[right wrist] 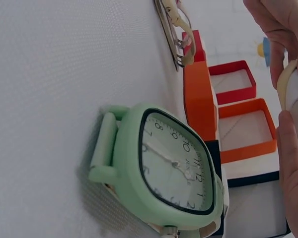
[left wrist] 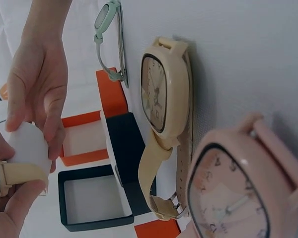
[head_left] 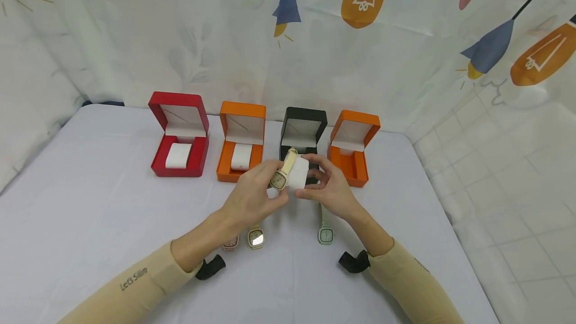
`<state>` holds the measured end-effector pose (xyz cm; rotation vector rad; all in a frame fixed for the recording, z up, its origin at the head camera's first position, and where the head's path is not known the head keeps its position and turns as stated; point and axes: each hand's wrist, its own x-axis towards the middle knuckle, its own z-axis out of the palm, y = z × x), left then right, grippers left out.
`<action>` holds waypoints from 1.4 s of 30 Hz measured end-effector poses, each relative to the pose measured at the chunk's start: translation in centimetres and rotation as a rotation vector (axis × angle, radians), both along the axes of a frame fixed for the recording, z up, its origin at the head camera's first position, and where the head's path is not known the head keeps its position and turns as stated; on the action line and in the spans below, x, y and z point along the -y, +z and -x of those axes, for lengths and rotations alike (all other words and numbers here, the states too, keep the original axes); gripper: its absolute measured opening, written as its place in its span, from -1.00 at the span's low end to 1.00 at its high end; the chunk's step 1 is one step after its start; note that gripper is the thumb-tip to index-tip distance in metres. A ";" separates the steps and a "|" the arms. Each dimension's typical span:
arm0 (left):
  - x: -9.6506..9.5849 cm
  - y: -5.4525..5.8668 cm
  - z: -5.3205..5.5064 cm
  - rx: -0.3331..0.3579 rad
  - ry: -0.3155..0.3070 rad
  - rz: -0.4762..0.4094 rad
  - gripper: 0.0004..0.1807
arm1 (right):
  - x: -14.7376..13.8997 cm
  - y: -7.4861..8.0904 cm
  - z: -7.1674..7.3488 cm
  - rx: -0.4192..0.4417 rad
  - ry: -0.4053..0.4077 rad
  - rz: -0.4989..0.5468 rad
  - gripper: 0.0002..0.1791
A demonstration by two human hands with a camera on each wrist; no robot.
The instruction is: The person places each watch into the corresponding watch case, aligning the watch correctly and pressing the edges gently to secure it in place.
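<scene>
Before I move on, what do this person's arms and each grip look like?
The left sleeve and right sleeve are tan; dark lettering starting "Let's" marks the left, an unreadable dark marking the right. A black piece juts out by each cuff. The left grip and right grip are gloveless.

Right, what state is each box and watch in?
Red box: open, cushion inside
Left orange box: open, cushion inside
Black box: open, partly hidden
Right orange box: open, no cushion
Held watch: against held cushion
Pink watch: dial up
Cream watch: dial up
Green watch: dial up
</scene>
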<state>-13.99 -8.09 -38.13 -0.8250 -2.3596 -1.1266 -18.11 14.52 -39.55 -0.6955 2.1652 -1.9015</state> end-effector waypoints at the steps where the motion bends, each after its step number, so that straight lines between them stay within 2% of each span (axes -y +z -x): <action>1: 0.0 0.0 0.0 -0.002 0.003 0.005 -0.56 | 0.0 0.0 0.0 -0.001 -0.002 0.001 -0.16; 11: -0.1 0.4 -0.1 -0.063 0.005 0.074 -0.48 | 0.0 0.0 0.0 -0.025 -0.025 0.003 -0.17; 15: -0.1 0.4 -0.1 -0.037 -0.007 0.064 -0.50 | -0.1 -0.1 0.1 -0.027 -0.023 0.003 -0.17; 19: 0.0 0.2 0.1 0.034 -0.046 0.026 -0.50 | -0.3 -0.2 0.4 -0.012 -0.014 0.011 -0.16; 26: 1.0 0.0 1.0 0.191 -0.169 -0.093 -0.61 | -0.9 -0.1 0.6 0.023 0.013 0.007 -0.18; 31: 1.4 0.3 1.2 0.275 -0.182 -0.135 -0.68 | -1.1 0.2 0.8 0.045 0.031 -0.006 -0.19; 35: 1.5 0.4 1.2 0.364 -0.189 -0.167 -0.64 | -1.2 0.1 0.8 0.058 0.038 -0.016 -0.19; 42: 1.8 0.5 1.5 0.542 -0.291 -0.283 -0.52 | -1.5 -0.1 0.9 0.084 0.082 0.006 -0.16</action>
